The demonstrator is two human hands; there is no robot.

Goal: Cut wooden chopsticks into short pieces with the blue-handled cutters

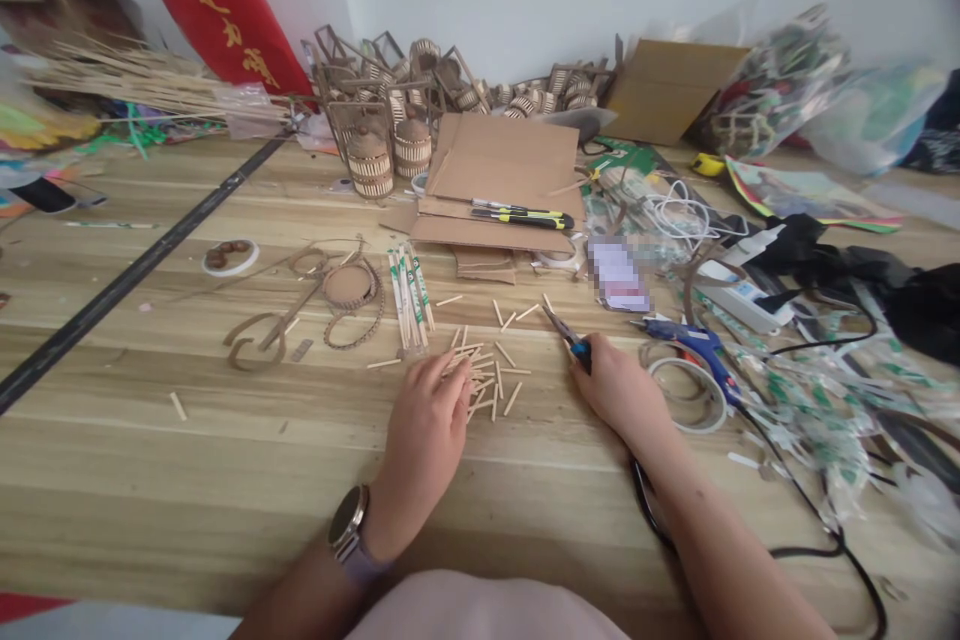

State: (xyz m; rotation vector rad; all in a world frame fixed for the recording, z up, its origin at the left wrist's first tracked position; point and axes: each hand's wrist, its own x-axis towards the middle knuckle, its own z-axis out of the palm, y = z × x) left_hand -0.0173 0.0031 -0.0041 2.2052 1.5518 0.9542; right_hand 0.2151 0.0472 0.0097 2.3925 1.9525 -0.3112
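My left hand [429, 420] rests on the wooden table [225, 460] with its fingers curled over a pile of short cut wooden sticks [487, 375]; a watch sits on that wrist. My right hand [616, 388] is closed on the blue handles of small cutting pliers [568, 333], whose tip points up and left toward the scattered sticks. A bundle of wrapped chopsticks [409, 298] lies just beyond my left hand. Left of the bundle are a cardboard disc with corrugated strips [350, 287].
A blue glue gun [694, 345] and tape rolls [694, 395] lie right of my right hand, with cables and plastic wrappers further right. Flat cardboard with utility knives [525, 215] lies ahead, small cardboard lanterns [390, 155] behind it. A black strip [135, 275] crosses the table at left.
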